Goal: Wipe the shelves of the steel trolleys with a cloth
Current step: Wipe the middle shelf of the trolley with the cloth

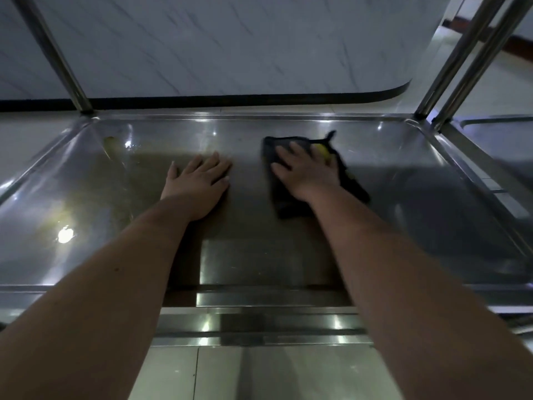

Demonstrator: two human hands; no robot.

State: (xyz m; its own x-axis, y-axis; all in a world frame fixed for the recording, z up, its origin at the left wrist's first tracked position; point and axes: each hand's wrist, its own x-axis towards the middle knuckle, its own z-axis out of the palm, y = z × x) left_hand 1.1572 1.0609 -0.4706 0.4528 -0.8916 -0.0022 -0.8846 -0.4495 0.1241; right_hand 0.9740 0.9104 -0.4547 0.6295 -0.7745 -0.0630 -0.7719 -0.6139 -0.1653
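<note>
Glossy, smooth steel shelf (288,255) — dull smears at left, matt dark cloth (277,194), polished metal posts (461,62)

Your cloth (288,203) is black, with a bit of yellow showing at its far edge. The shelf (403,197) under it is silver-grey steel, smeared yellowish-brown across its left part and flecked with white glints. Beyond it the wall (230,47) is pale grey-white with thin dark veins like marble, edged below by a black band (230,101). The floor tiles (274,373) are pale cream.
</note>
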